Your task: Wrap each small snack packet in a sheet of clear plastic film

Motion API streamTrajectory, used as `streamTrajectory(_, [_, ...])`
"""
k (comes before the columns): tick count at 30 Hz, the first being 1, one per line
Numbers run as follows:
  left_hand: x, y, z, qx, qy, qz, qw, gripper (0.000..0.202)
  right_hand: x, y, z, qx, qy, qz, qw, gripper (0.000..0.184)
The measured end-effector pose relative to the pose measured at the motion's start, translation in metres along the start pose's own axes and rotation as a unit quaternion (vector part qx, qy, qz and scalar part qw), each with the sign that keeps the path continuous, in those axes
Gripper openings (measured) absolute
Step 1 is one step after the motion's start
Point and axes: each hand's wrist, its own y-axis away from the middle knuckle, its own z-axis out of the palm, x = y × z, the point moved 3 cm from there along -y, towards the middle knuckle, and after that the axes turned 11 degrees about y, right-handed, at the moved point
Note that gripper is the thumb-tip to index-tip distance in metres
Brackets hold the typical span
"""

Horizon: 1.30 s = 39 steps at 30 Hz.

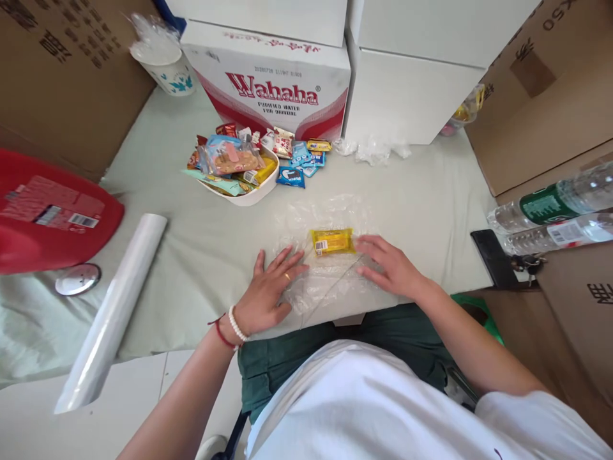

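A yellow snack packet [332,241] lies on a sheet of clear plastic wrap [330,214] spread over the pale green table cover. My left hand [269,289] lies flat on the wrap's left side, fingers spread, a ring on one finger. My right hand [389,266] rests flat on the wrap to the right of the packet, its fingertips close to the packet's right end. Neither hand holds anything.
A white bowl [258,190] heaped with snack packets stands behind the wrap, more packets beside it. A roll of plastic film [115,306] lies at left, near a red lid [43,217]. Behind stand a Wahaha box [272,83], a paper cup [167,64]; water bottles [550,211] at right.
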Motion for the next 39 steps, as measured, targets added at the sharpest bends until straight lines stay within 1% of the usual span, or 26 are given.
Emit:
streamTrajectory(2, [0.002, 0.008, 0.006, 0.02, -0.017, 0.014, 1.0, 0.086, 0.003, 0.029, 0.005, -0.003, 0.018, -0.039, 0.999, 0.052])
streamTrajectory(4, [0.004, 0.011, 0.013, 0.042, -0.033, 0.015, 0.998, 0.072, 0.009, 0.049, 0.017, 0.004, 0.032, -0.041, 0.999, 0.05])
streamTrajectory(6, [0.004, 0.007, 0.018, 0.063, -0.035, -0.001, 0.997, 0.05, 0.015, 0.055, 0.028, 0.034, 0.033, -0.027, 0.999, 0.034])
streamTrajectory(7, [0.004, 0.003, 0.018, 0.077, -0.025, -0.015, 0.997, 0.041, 0.017, 0.053, 0.03, 0.049, 0.029, -0.024, 0.998, 0.027])
streamTrajectory(8, [0.002, -0.001, 0.017, 0.094, -0.009, -0.03, 0.995, 0.036, 0.019, 0.048, 0.031, 0.058, 0.02, -0.026, 0.998, 0.024])
streamTrajectory(10, [-0.002, -0.012, 0.009, 0.137, 0.036, -0.065, 0.988, 0.037, 0.021, 0.031, 0.024, 0.046, -0.013, -0.036, 0.998, 0.027])
streamTrajectory(13, [-0.013, -0.03, -0.01, 0.202, 0.099, -0.139, 0.964, 0.045, 0.031, -0.003, 0.002, -0.017, -0.073, -0.027, 0.997, 0.029])
streamTrajectory(15, [-0.02, -0.044, -0.021, 0.234, 0.091, -0.196, 0.948, 0.049, 0.043, -0.028, -0.011, -0.057, -0.098, 0.01, 0.993, 0.029])
streamTrajectory(16, [-0.023, -0.051, -0.026, 0.247, 0.066, -0.219, 0.941, 0.048, 0.051, -0.041, -0.016, -0.075, -0.102, 0.035, 0.991, 0.029])
streamTrajectory(18, [-0.027, -0.065, -0.031, 0.27, -0.008, -0.249, 0.93, 0.04, 0.067, -0.068, -0.023, -0.094, -0.066, 0.079, 0.99, 0.026])
streamTrajectory(20, [-0.03, -0.074, -0.032, 0.293, -0.061, -0.273, 0.914, 0.029, 0.077, -0.095, -0.028, -0.074, 0.017, 0.097, 0.992, 0.026])
streamTrajectory(21, [-0.031, -0.076, -0.031, 0.306, -0.069, -0.285, 0.906, 0.03, 0.079, -0.109, -0.03, -0.054, 0.058, 0.093, 0.992, 0.028])
streamTrajectory(23, [-0.032, -0.076, -0.028, 0.334, -0.056, -0.298, 0.893, 0.043, 0.076, -0.137, -0.028, -0.027, 0.109, 0.072, 0.991, 0.033])
streamTrajectory(24, [-0.032, -0.075, -0.027, 0.346, -0.044, -0.3, 0.888, 0.049, 0.072, -0.15, -0.023, -0.033, 0.12, 0.061, 0.99, 0.037])
streamTrajectory(26, [-0.029, -0.072, -0.026, 0.36, -0.026, -0.303, 0.882, 0.058, 0.062, -0.174, -0.01, -0.078, 0.136, 0.062, 0.986, 0.056])
streamTrajectory(27, [-0.027, -0.071, -0.026, 0.359, -0.022, -0.306, 0.881, 0.061, 0.057, -0.183, -0.002, -0.106, 0.146, 0.074, 0.981, 0.067])
streamTrajectory(28, [-0.024, -0.071, -0.026, 0.352, -0.022, -0.309, 0.883, 0.062, 0.053, -0.191, 0.004, -0.131, 0.154, 0.091, 0.975, 0.074])
streamTrajectory(29, [-0.02, -0.072, -0.025, 0.34, -0.026, -0.311, 0.887, 0.062, 0.049, -0.197, 0.01, -0.15, 0.157, 0.11, 0.97, 0.075])
streamTrajectory(30, [-0.017, -0.074, -0.025, 0.325, -0.033, -0.311, 0.893, 0.06, 0.046, -0.201, 0.013, -0.164, 0.153, 0.126, 0.966, 0.069])
streamTrajectory(31, [-0.014, -0.076, -0.025, 0.31, -0.042, -0.31, 0.898, 0.058, 0.043, -0.204, 0.014, -0.175, 0.14, 0.135, 0.965, 0.057])
streamTrajectory(33, [-0.01, -0.081, -0.025, 0.295, -0.051, -0.311, 0.902, 0.056, 0.035, -0.203, 0.011, -0.187, 0.095, 0.126, 0.97, 0.031])
streamTrajectory(34, [-0.009, -0.083, -0.024, 0.294, -0.05, -0.315, 0.901, 0.056, 0.031, -0.2, 0.008, -0.184, 0.072, 0.11, 0.974, 0.023])
streamTrajectory(35, [-0.008, -0.085, -0.024, 0.296, -0.047, -0.322, 0.898, 0.056, 0.025, -0.194, 0.003, -0.174, 0.052, 0.088, 0.979, 0.022])
streamTrajectory(36, [-0.009, -0.086, -0.024, 0.298, -0.042, -0.329, 0.895, 0.056, 0.018, -0.186, -0.002, -0.157, 0.041, 0.062, 0.985, 0.024])
streamTrajectory(38, [-0.011, -0.089, -0.025, 0.301, -0.033, -0.342, 0.889, 0.059, 0.002, -0.165, -0.008, -0.132, 0.048, -0.002, 0.99, 0.029])
streamTrajectory(39, [-0.013, -0.09, -0.025, 0.304, -0.029, -0.348, 0.887, 0.064, -0.006, -0.152, -0.008, -0.134, 0.062, -0.038, 0.988, 0.031])
